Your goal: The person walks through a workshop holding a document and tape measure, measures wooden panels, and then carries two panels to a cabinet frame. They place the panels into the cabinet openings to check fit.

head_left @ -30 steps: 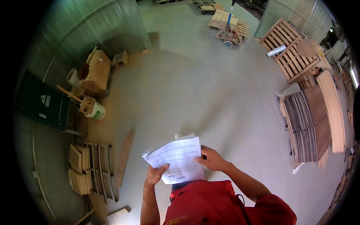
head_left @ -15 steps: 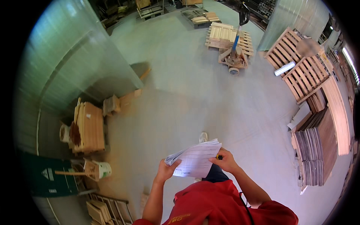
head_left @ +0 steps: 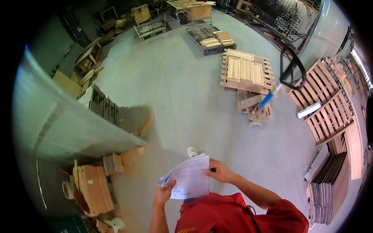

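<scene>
A sheaf of printed papers [head_left: 187, 180] is held in front of my red shirt. My left hand [head_left: 165, 189] grips its left side, thumb on the top sheet, fingers hidden underneath. My right hand [head_left: 217, 173] holds the right edge, with a small black-and-yellow object [head_left: 213, 169], perhaps a tape measure, in it as well. The lower part of the top sheet shows a small printed block, too small to make out. My white shoe [head_left: 192, 151] shows on the floor just beyond the papers.
Ahead stands a pallet truck [head_left: 264, 103] beside stacked wooden panels [head_left: 240, 70]; farther back, a low dark platform [head_left: 196, 37] holds battens. Slatted pallets [head_left: 322, 116] and boards [head_left: 328, 198] line the right. A translucent partition [head_left: 70, 128] and wooden stacks [head_left: 97, 186] stand at left.
I have moved forward: pallet truck, partition opening and side stacks have come nearer, and more of the area beyond shows. The papers remain in both hands.
</scene>
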Demonstrator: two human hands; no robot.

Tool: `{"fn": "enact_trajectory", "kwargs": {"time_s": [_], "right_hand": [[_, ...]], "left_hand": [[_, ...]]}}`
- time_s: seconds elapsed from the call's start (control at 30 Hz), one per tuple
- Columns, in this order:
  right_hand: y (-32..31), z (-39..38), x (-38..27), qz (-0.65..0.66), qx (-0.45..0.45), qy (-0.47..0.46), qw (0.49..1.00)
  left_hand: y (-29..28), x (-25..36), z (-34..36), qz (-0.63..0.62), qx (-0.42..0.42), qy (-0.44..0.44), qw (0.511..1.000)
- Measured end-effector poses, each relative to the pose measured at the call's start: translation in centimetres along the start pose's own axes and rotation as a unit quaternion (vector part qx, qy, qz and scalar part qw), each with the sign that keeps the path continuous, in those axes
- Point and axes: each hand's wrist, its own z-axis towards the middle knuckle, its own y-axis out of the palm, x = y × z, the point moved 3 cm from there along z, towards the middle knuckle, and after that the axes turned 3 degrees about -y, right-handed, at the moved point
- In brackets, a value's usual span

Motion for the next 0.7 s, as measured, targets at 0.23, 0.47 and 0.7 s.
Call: {"fn": "enact_trajectory", "kwargs": {"time_s": [0.23,0.47,0.7], "right_hand": [[-19.7,24.6,-5.5,-0.166,0.237,0.001,0.957],[-38.5,49.5,-7.5,-0.227,0.336,-0.109,0.908],[-57.3,73.7,-10.6,-0.194,0.343,-0.135,0.909]], "left_hand": [[2.1,11.8,34.5,0.267,-0.083,0.036,0.959],[4.5,21.7,71.0,0.303,-0.21,-0.006,0.93],[6.6,27.3,99.9,0.206,-0.183,-0.076,0.958]]}}
